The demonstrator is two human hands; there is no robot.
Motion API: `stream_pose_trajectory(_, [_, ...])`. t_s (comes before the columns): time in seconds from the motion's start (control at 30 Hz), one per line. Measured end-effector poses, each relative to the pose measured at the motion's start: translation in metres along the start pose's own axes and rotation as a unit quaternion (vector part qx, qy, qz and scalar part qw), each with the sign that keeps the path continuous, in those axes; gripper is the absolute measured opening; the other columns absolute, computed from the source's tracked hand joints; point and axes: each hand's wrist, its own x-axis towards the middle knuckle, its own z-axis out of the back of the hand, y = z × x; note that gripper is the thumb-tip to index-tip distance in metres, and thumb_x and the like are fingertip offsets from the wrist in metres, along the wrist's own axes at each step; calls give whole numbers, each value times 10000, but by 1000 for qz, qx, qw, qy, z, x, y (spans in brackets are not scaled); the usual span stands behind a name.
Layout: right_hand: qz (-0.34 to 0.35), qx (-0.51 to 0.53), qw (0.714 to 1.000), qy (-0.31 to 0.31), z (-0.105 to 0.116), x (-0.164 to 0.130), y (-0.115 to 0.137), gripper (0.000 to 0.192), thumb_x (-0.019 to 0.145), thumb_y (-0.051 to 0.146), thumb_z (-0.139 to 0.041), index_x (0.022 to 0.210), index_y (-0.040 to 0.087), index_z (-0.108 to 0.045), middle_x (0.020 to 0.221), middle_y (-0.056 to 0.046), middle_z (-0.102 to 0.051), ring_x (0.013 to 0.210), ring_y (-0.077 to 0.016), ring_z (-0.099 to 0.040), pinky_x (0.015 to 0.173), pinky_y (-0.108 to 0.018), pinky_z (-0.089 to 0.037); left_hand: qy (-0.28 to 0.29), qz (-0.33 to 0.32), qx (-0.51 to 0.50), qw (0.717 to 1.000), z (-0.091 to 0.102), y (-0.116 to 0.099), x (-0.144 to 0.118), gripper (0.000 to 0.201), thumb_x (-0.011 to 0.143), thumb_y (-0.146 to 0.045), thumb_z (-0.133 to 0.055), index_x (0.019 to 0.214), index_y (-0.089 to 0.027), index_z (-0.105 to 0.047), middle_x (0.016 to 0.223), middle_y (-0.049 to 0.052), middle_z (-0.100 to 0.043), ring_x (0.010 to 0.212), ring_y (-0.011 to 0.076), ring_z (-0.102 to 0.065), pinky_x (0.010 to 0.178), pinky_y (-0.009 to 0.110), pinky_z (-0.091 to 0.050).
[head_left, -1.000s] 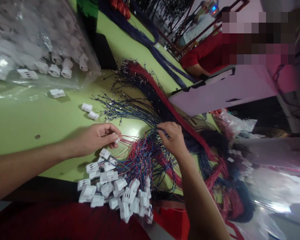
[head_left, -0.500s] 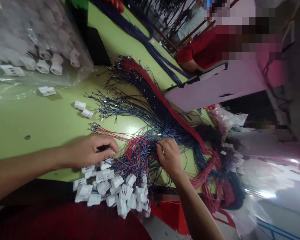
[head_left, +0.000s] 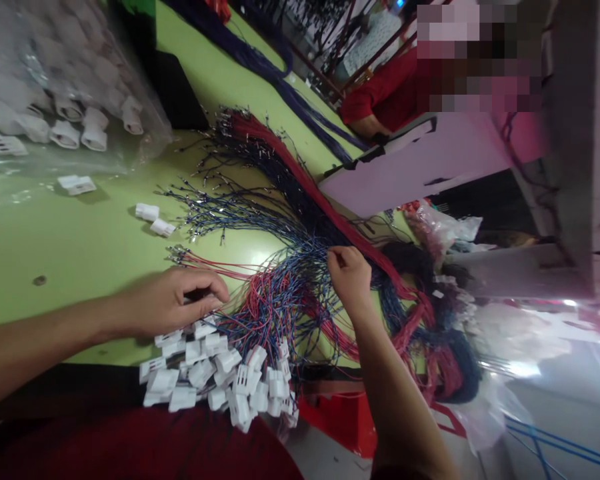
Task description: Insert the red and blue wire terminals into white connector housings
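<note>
Compared with half a second ago, the right hand [head_left: 351,277] has moved up and away from the body, from the tangle of red and blue wires into the fan of thin blue wires with metal terminals [head_left: 260,223]. The left hand [head_left: 173,303] has stayed at the near edge of the green tabletop [head_left: 80,247], beside the pile. In my judgement this marks a fresh wire being picked out while the wired pile is held steady.

The right hand's fingers are pinched together on a blue strand; how many strands, I cannot tell. The left hand is curled, fingertips drawn together and touching the top of the heap of white plastic connector housings with wires fitted [head_left: 220,377]; whether it grips one is hidden.

Two loose white housings [head_left: 154,220] lie well apart, beyond the left hand. A clear plastic bag of white housings [head_left: 65,100] sits at the far left.
</note>
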Motion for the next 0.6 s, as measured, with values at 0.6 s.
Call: stream_pose_trajectory(0.6, [128, -158, 978, -45, 28, 33, -36, 205, 893, 214, -508, 975, 233, -695, 1220, -145, -636, 1156, -336, -529, 950, -515, -386, -15, 29, -13, 999, 0, 1, 0, 240, 899, -363, -530, 926, -209, -712, 895, 48, -746, 797, 175, -653, 719, 275, -477])
